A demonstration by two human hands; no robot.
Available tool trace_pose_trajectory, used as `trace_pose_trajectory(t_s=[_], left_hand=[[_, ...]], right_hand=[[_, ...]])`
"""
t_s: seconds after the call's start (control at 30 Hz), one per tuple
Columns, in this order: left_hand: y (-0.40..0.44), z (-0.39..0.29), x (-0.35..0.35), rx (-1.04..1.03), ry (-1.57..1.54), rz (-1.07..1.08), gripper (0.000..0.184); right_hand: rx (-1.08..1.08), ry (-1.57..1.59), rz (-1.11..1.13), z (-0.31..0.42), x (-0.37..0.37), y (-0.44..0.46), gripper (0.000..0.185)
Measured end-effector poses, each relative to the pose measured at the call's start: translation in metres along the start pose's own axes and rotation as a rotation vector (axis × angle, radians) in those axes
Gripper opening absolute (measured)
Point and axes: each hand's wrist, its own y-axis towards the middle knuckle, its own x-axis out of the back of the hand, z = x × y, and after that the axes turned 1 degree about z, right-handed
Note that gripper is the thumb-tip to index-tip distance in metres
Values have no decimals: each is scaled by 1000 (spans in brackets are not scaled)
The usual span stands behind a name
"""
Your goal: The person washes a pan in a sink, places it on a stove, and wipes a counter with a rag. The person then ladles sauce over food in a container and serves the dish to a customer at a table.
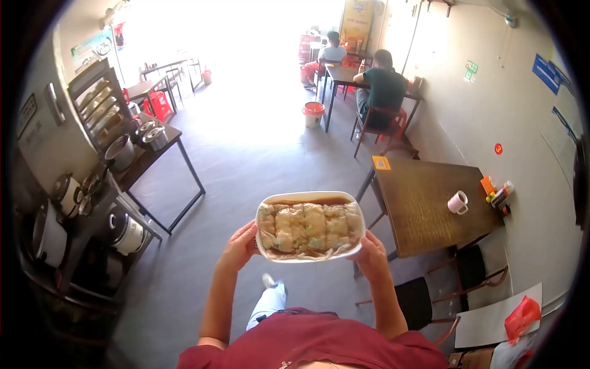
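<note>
A white oblong dish (pixel 264 251) is held level in front of my body, above the grey floor. In it lie several pale rolls (pixel 305 226) side by side in brown sauce. My left hand (pixel 240 246) grips the dish's left end, and my right hand (pixel 371 252) grips its right end. The fingers of both hands are partly hidden behind and under the dish.
To the right stands a wooden table (pixel 424 203) with a pink mug (pixel 458 203) and condiment bottles. Black chairs (pixel 414 302) are below it. Pots and cookers (pixel 128 232) fill the left counter. Two people sit at a far table (pixel 344 75), near a red-lidded bucket (pixel 313 114).
</note>
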Motion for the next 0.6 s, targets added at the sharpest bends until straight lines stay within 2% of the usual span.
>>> trace_pose_trajectory(t_s=[0.2,0.23,0.27,0.43,0.6], left_hand=[[181,-112,127,23,94,32,40],[223,-47,59,47,100,62,40],[261,-28,27,67,105,91,40],[416,-113,70,116,124,196,42],[564,-120,96,131,114,230,44]], right_hand=[[45,46,-61,-52,-52,220,39],[52,55,-82,-8,38,206,39],[60,63,-100,17,80,215,39],[114,34,-138,23,63,368,36],[153,58,-179,41,96,500,35]])
